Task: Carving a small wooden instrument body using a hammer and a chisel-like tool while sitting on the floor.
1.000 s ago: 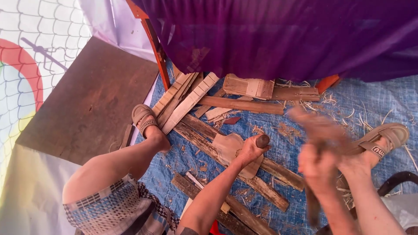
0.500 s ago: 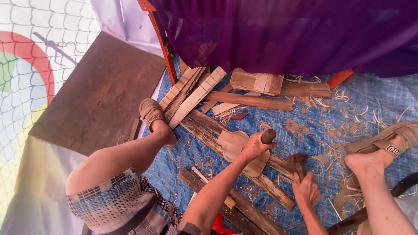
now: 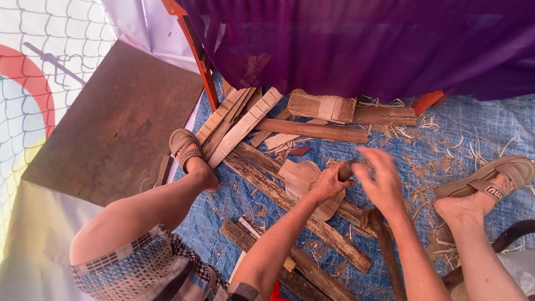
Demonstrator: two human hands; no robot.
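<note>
Both hands (image 3: pixel 356 178) meet at the chisel handle (image 3: pixel 345 169).

Blue tarp floor (image 3: pixel 479 131), purple cloth (image 3: pixel 356 44), brown board (image 3: pixel 117 122), daylight

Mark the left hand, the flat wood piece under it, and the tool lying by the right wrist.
left hand (image 3: pixel 329 183), head view, on its knuckles
flat wood piece (image 3: pixel 299 174), head view, on its bare pale face
tool (image 3: pixel 384 242), head view, on its dark wooden handle
</note>
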